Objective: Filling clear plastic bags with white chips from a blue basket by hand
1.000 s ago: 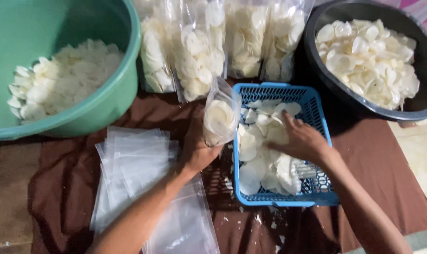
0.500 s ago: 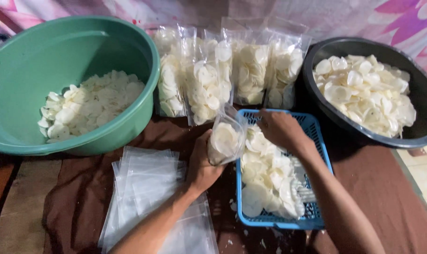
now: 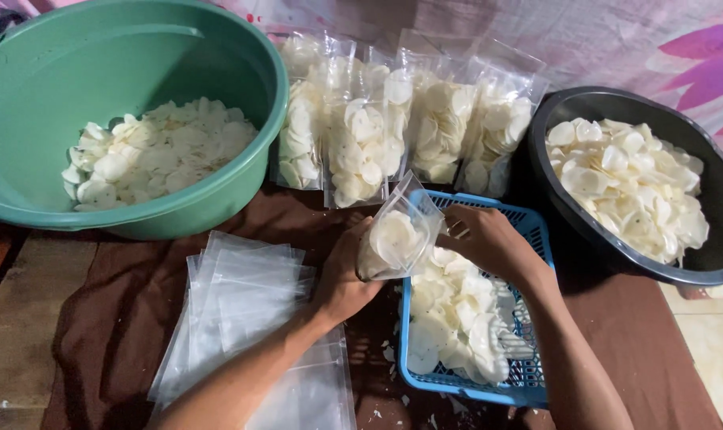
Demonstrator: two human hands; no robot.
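My left hand (image 3: pixel 345 275) grips a clear plastic bag (image 3: pixel 397 235) partly filled with white round chips, holding it tilted at the left rim of a blue plastic basket (image 3: pixel 528 374). My right hand (image 3: pixel 489 239) is at the bag's open mouth, above the heap of white chips (image 3: pixel 453 318) in the basket. Its fingers are curled; whether they hold chips is hidden.
A stack of empty clear bags (image 3: pixel 242 318) lies on the brown cloth to the left. A green basin (image 3: pixel 138 119) with chips stands at the back left, a black basin (image 3: pixel 695 199) of chips at the right. Several filled bags (image 3: pixel 393 127) lean upright behind the basket.
My view has tilted upward. My right hand has moved from the chips in the basket up to the bag's mouth. The bag stays in my left hand.
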